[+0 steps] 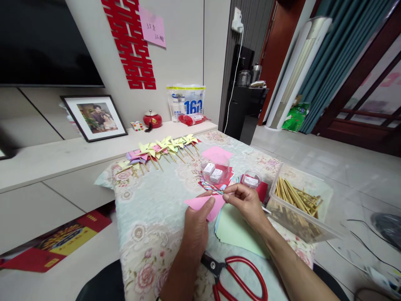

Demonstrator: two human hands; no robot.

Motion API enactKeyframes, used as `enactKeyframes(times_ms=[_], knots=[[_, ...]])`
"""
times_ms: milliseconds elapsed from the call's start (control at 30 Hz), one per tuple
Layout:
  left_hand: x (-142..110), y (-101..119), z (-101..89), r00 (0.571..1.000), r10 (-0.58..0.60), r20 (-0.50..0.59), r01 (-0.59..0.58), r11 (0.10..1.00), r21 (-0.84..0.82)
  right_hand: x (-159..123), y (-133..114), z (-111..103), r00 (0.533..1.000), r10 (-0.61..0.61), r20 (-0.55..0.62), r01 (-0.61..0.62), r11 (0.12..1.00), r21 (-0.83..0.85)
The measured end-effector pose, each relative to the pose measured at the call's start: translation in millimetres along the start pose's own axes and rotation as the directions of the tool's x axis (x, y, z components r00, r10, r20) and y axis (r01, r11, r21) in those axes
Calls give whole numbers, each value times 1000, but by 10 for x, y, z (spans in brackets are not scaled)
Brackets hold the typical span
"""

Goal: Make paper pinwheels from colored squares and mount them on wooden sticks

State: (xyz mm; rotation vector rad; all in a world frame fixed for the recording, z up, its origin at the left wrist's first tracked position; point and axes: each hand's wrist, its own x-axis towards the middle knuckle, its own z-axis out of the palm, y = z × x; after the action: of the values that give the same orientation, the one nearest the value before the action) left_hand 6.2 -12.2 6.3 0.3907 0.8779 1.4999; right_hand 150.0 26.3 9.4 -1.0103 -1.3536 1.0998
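At far left a framed photograph [98,119] is seen propped on the pale cabinet [62,165]; next along, a red lidded jar [153,120] is set on the same ledge; just in front, a row of paper pinwheels [159,147], yellow, pink and purple, is laid out on sticks along the far edge of the floral tablecloth [156,200]; a white and blue bag [187,102] is stood behind them.

And now the middle: the pink sheet [200,203] is held up just above the near half of the table; by the left hand [197,221] it is clamped, thumb pressed flat on top, the fingers mostly hidden beneath; beyond it, two small white boxes [212,172] are contained in a clear round tub [226,170], set on patterned papers; nearer, red-handled scissors [223,267] are laid beside the left forearm, the blades partly hidden.

By the right hand [246,202] the sheet's right edge is pinched, thumb and forefinger closed together, the other fingers curled; beneath that hand, pale green sheets [233,230] are stacked; a smaller clear tub [258,179] is placed just beyond; at far right, a clear plastic bin [294,219] is filled with thin wooden sticks [294,196].
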Motion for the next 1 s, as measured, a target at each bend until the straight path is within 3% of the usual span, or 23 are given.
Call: enactKeyframes(times_ms=[300, 533, 1000], knots=[[-4, -15, 11, 999, 19, 34, -20, 999, 31, -5, -14, 25, 997, 63, 33, -66, 994, 90], [3, 13, 9, 1000, -3, 13, 4, 1000, -25, -14, -2, 42, 982, 73, 175, -96, 988, 123], [-5, 22, 6, 997, -66, 30, 68, 995, -79, -9, -29, 19, 991, 17, 136, -27, 997, 77]])
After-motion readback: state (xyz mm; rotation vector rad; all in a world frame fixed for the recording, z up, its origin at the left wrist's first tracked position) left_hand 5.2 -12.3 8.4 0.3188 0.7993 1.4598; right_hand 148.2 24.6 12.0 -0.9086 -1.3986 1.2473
